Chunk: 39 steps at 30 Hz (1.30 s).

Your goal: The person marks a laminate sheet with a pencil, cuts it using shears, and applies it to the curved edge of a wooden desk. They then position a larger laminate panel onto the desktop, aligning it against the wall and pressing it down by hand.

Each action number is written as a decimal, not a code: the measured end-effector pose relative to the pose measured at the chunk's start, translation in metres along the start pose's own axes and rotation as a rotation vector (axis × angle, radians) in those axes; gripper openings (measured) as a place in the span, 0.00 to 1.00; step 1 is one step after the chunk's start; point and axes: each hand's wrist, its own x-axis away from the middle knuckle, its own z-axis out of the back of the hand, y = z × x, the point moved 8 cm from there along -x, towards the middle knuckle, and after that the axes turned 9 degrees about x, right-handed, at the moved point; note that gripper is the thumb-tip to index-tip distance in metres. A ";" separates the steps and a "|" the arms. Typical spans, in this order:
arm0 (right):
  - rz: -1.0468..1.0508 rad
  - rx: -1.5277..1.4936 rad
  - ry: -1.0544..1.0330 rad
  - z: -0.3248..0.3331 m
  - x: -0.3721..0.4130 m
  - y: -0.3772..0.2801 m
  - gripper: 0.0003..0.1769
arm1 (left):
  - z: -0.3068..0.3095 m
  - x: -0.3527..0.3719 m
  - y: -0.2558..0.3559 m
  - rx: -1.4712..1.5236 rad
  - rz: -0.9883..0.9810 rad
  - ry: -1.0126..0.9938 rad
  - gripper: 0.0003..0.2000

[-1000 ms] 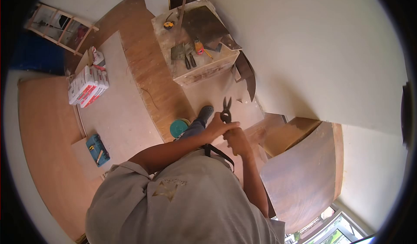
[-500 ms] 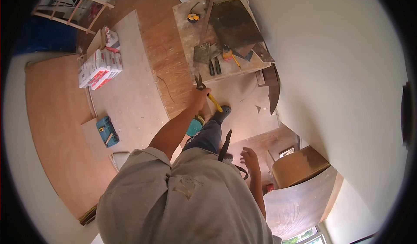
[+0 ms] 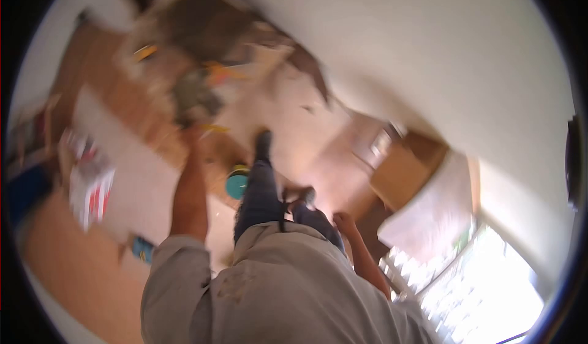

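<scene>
My left hand (image 3: 192,134) is stretched forward at the left of centre, closed around the snips with yellow handles (image 3: 215,128). The snips' jaws blur into a dark square piece (image 3: 195,92) on the worn work board (image 3: 136,50). Beside my right hip is my right hand (image 3: 345,223), low and close to my body; motion smears its fingers, and nothing can be made out in it. An orange and yellow tool (image 3: 219,73) lies on the board beyond the snips, and a yellow tape measure (image 3: 145,52) lies farther left.
A teal round container (image 3: 237,185) stands on the floor left of my legs. White and red boxes (image 3: 92,188) and a blue-green case (image 3: 143,249) are at the left. A brown box (image 3: 407,169) stands at the right, near the pale wall (image 3: 441,56) and a bright window (image 3: 490,283).
The view has turned right and blurred, so the board and boxes appear farther left. My left hand still holds the snips; my right hand, its fingers apart before, now looks more compact.
</scene>
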 end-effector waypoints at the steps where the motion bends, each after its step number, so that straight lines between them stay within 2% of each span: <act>1: 0.018 0.008 0.119 0.024 0.023 -0.042 0.16 | -0.011 -0.010 0.004 0.114 -0.040 -0.131 0.25; 2: -0.147 -0.217 0.041 0.021 0.037 -0.035 0.18 | -0.002 -0.002 0.035 -0.066 -0.074 -0.139 0.29; 3: -0.198 -0.296 0.049 0.022 0.047 -0.029 0.21 | 0.017 0.010 0.050 -0.036 0.050 0.065 0.41; 4: -0.243 -0.350 0.050 0.025 0.058 -0.024 0.22 | 0.032 0.034 0.077 -0.240 0.099 0.240 0.49; 5: -0.279 -0.387 0.107 0.032 0.070 -0.015 0.22 | 0.025 0.034 0.086 -0.323 0.081 0.114 0.55; 7: -0.352 -0.337 0.129 0.042 0.094 -0.005 0.22 | 0.018 0.030 0.078 -0.090 0.026 -0.070 0.56; 8: -0.413 -0.287 0.168 0.054 0.114 -0.005 0.23 | 0.017 0.031 0.079 -0.052 0.005 -0.100 0.56; 9: -0.411 -0.301 0.182 0.056 0.130 0.002 0.23 | 0.018 0.035 0.079 -0.069 0.002 -0.091 0.56; 11: -0.383 0.003 0.376 0.078 0.179 0.013 0.23 | 0.025 0.045 0.076 -0.152 0.007 -0.065 0.56; 13: -0.509 -0.023 0.450 0.094 0.226 0.035 0.23 | 0.039 0.061 0.066 -0.284 0.010 -0.014 0.56; 15: -0.565 0.050 0.785 0.129 0.282 0.052 0.23 | 0.032 0.083 0.046 -0.438 -0.049 0.020 0.55; 16: -0.536 0.162 0.868 0.144 0.302 0.068 0.28 | 0.026 0.128 0.054 -0.280 -0.241 0.143 0.47; 17: -0.499 0.265 0.953 0.156 0.312 0.082 0.33 | 0.007 0.204 0.101 0.094 -0.505 -0.241 0.32; 18: -0.479 0.288 0.973 0.168 0.317 0.099 0.37 | -0.026 0.253 0.123 -0.344 -1.122 -0.557 0.18; 19: -0.462 0.308 0.997 0.178 0.321 0.112 0.41 | -0.058 0.256 0.094 0.132 -0.826 -0.683 0.12; 20: -0.414 0.358 0.998 0.183 0.320 0.129 0.45 | -0.062 0.348 0.129 0.165 -0.196 -0.906 0.12; 21: -0.359 0.413 1.006 0.191 0.316 0.142 0.48 | -0.053 0.452 0.177 0.149 -0.145 -0.896 0.16; 22: -0.328 0.390 1.013 0.197 0.311 0.155 0.48 | -0.073 0.509 0.190 0.211 -0.124 -1.094 0.21; 25: -0.251 0.552 0.970 0.203 0.288 0.192 0.54 | -0.113 0.660 0.220 0.213 -0.219 -1.396 0.26; 26: -0.235 0.578 0.965 0.207 0.280 0.200 0.54 | -0.123 0.702 0.228 0.201 -0.239 -1.422 0.31; 29: -0.175 0.608 0.984 0.216 0.262 0.235 0.53 | -0.154 0.788 0.239 0.236 -0.344 -1.405 0.34; 30: -0.137 0.624 0.988 0.217 0.259 0.245 0.53 | -0.174 0.789 0.229 0.329 -0.308 -1.381 0.36; 32: -0.136 0.554 0.994 0.223 0.256 0.256 0.49 | -0.195 0.779 0.214 0.420 -0.226 -1.130 0.28; 36: 0.004 0.552 1.209 0.240 0.262 0.263 0.43 | -0.174 0.797 0.237 0.501 -0.313 -1.079 0.07; 39: 0.054 0.480 1.357 0.258 0.291 0.261 0.39 | -0.135 0.829 0.270 0.568 -0.411 -1.061 0.06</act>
